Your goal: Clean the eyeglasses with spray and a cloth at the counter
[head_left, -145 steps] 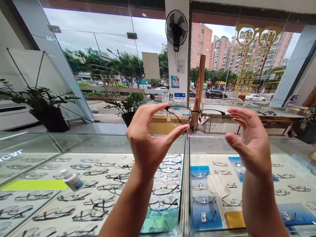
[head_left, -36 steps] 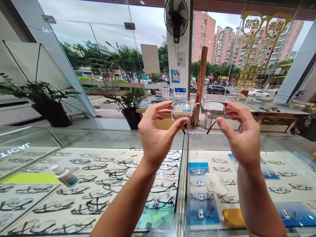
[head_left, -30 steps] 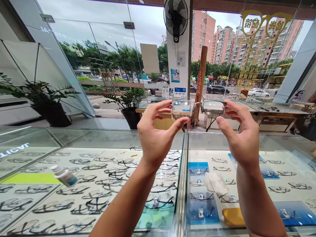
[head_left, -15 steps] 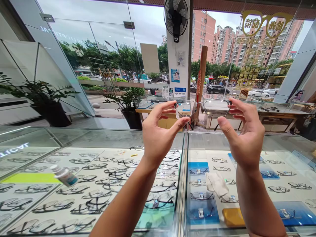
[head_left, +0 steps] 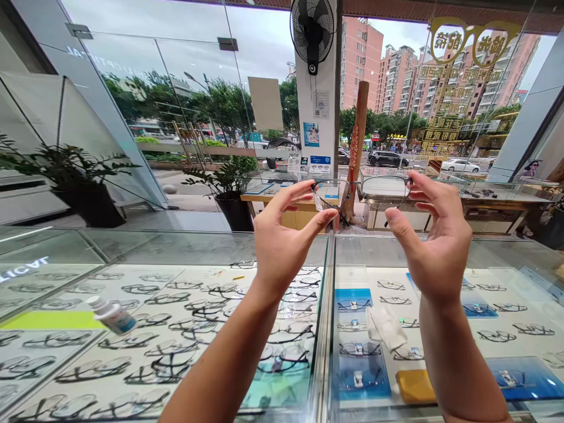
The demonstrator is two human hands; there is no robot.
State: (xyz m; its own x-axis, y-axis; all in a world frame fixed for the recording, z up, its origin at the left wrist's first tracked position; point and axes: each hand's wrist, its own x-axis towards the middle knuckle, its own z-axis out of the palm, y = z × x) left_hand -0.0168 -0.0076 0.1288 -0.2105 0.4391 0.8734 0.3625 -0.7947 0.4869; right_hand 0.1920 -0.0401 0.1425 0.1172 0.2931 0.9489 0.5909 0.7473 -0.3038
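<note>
A pair of eyeglasses (head_left: 386, 192) with clear lenses and a thin dark frame is held up at arm's length, above the glass counter. My left hand (head_left: 286, 232) pinches its left end by the hinge, fingers on top and thumb below. At the other end, my right hand (head_left: 434, 235) grips the right hinge corner the same way. The temples point away from me, their dark tips showing beneath the lenses. Below my right wrist, a pale cleaning cloth (head_left: 388, 329) and a mustard-yellow glasses case (head_left: 415, 386) lie on the counter top.
A white spray bottle (head_left: 111, 315) stands on the left of the glass display counter (head_left: 326, 329), over rows of spectacle frames. Beyond are potted plants (head_left: 231, 202), a wooden post (head_left: 359, 135), a wall fan (head_left: 312, 35), more showcases and windows facing a street.
The eyeglasses tilt slightly, and their temple tips have shifted beneath the lenses. Both hands keep the same grip. The view has moved very slightly.
</note>
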